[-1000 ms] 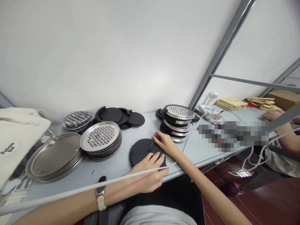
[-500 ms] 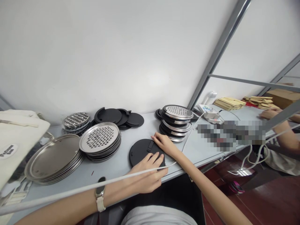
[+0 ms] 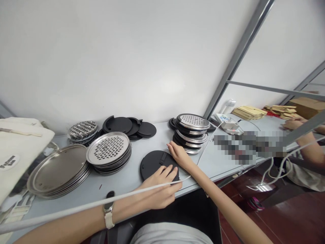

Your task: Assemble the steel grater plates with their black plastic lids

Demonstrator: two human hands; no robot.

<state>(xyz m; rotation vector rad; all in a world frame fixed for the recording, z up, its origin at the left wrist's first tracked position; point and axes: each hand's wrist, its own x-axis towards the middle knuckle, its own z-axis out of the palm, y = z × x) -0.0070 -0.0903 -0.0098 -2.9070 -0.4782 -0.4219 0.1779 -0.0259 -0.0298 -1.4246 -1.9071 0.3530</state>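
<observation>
A flat black round plastic disc [image 3: 151,163], with a clip-like strip on its face, lies near the table's front edge. My left hand [image 3: 162,184] grips its near right part, fingers on top and thumb by the rim. My right hand [image 3: 179,155] is at the far right edge of the disc, its fingers curled together and the fingertips just beyond the rim. Whether anything small sits in those fingers is hidden. To the left stands a stack of round metal grater plates [image 3: 109,148]. Behind my right hand rises a stack of grater plates in black holders [image 3: 194,121].
Plain metal discs [image 3: 58,167] are stacked at left beside a cream bag [image 3: 22,145]. Black round parts [image 3: 119,125] lie along the wall. A white cable [image 3: 83,207] crosses before my left arm. Beyond a metal post [image 3: 236,64], another person's hand [image 3: 293,122] rests at the table.
My right hand has shifted slightly right, and its fingertips have come off the disc's strip and curled in. My left hand and the disc stay in place.
</observation>
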